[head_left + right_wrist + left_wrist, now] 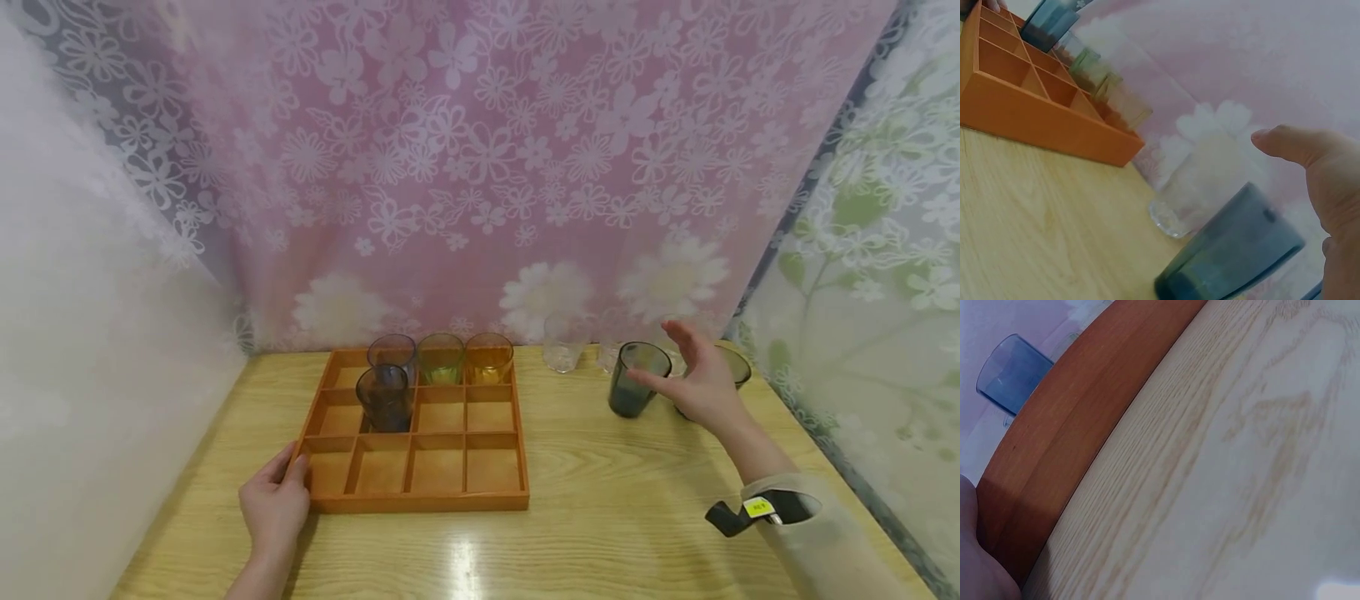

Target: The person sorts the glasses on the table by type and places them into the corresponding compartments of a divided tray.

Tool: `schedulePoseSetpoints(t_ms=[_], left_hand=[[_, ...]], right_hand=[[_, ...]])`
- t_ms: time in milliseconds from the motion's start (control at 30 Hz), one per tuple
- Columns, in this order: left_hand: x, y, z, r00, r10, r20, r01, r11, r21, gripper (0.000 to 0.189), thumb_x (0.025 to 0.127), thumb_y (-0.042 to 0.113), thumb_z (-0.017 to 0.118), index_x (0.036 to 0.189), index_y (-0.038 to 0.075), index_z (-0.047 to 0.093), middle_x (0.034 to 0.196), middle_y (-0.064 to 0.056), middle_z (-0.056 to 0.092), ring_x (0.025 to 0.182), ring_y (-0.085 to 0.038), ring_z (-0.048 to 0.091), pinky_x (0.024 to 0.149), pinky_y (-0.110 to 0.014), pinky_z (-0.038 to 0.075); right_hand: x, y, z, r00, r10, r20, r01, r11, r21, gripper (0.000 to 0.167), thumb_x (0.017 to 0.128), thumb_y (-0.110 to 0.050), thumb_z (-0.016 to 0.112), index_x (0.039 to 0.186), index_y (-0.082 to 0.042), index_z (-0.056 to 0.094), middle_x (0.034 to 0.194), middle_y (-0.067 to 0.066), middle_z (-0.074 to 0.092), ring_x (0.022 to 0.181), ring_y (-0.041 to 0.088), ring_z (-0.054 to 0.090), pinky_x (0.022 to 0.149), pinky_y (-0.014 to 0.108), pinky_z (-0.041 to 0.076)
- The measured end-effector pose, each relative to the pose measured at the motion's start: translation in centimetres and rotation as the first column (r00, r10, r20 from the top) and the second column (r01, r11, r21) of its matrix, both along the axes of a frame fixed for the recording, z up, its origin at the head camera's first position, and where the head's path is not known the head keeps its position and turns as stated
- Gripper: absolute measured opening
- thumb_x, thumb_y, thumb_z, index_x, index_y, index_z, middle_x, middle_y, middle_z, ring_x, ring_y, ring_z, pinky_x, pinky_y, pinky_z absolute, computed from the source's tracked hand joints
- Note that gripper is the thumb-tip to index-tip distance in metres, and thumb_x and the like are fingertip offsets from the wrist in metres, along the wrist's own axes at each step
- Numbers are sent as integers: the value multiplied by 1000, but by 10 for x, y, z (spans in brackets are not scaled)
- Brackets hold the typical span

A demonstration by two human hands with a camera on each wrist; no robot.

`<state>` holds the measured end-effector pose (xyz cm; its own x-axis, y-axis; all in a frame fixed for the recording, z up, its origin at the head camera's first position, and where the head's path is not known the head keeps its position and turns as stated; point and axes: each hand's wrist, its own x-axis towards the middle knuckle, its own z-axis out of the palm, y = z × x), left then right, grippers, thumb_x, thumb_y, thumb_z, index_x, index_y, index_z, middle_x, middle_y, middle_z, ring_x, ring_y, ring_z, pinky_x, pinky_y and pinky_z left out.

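My left hand grips the left wall of a wooden compartment tray near its front corner, thumb on the rim. In the right wrist view, a dark grey glass tumbler stands below my right hand, whose thumb is apart from it. From the head view, that right hand is spread, its thumb overlapping the tumbler. In the tray's back row are a bluish glass, a green glass and an amber glass. A dark blue-grey glass occupies the middle row, second compartment from the left.
Clear glasses stand along the table's back edge, right of the tray. Another dark glass is partly hidden behind my right hand. A pink floral curtain hangs behind the wooden table.
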<state>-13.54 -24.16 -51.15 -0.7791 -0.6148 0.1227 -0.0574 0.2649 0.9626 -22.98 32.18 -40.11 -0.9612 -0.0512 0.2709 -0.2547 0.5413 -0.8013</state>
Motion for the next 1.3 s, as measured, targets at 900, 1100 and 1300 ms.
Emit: schedulePoseSetpoints(t_ms=[900,1100,1300], left_hand=[[-6,-1,-2,1000,6,-22,-7,999,-34,31,99,1,71,129,-5,73,122,-22,72,102,2,64,80,-5,48],[-4,-1,-1,1000,2,-25,-3,999,-44,30,99,0,71,129,-6,73,123,-23,72,104,1,64,81,-4,47],[-2,-2,0,1000,0,-17,-1,1000,-24,31,100,1,70,130,-6,72,124,-23,71,102,4,63,81,-4,48]], right_hand=[[-15,-8,-61,977,-155,146,161,986,-32,90,90,-44,87,157,-4,42,149,20,53,135,37,50,98,31,49],[-17,-8,-67,979,-169,117,170,985,0,80,90,-47,85,150,-5,52,141,18,60,124,26,54,88,22,47],[-19,-11,-69,980,-177,92,178,984,3,77,89,-46,86,146,-4,56,137,18,63,121,26,56,88,25,49]])
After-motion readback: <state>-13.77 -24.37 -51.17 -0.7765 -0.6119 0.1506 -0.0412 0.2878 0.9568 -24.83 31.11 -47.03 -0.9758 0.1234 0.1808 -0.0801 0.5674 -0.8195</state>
